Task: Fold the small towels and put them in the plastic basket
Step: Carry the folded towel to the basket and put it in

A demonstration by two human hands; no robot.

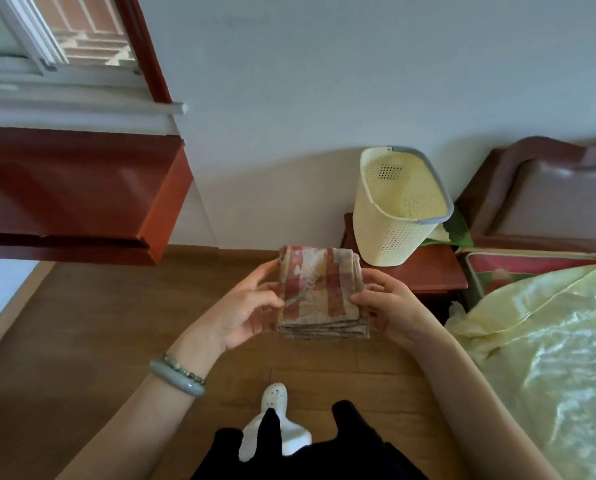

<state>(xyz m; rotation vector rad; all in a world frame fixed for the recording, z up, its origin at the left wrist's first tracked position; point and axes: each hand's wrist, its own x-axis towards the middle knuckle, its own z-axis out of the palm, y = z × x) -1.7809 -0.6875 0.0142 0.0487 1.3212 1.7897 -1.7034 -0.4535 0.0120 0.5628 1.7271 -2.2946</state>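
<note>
A small towel (319, 289) with red and beige stripes is folded into a thick square and held in the air above the floor. My left hand (246, 306) grips its left edge, thumb on top. My right hand (390, 304) pinches its right edge. The pale yellow plastic basket (390, 233) with a grey rim stands tilted on a red-brown nightstand, just beyond and to the right of the towel. Its inside looks empty as far as I can see.
The red-brown nightstand (431, 268) stands against the white wall. A bed with a shiny yellow cover (549, 341) fills the right side, with a dark headboard (546, 192) behind. A red-brown window ledge (81, 192) juts out at left. Wooden floor (99, 341) lies below.
</note>
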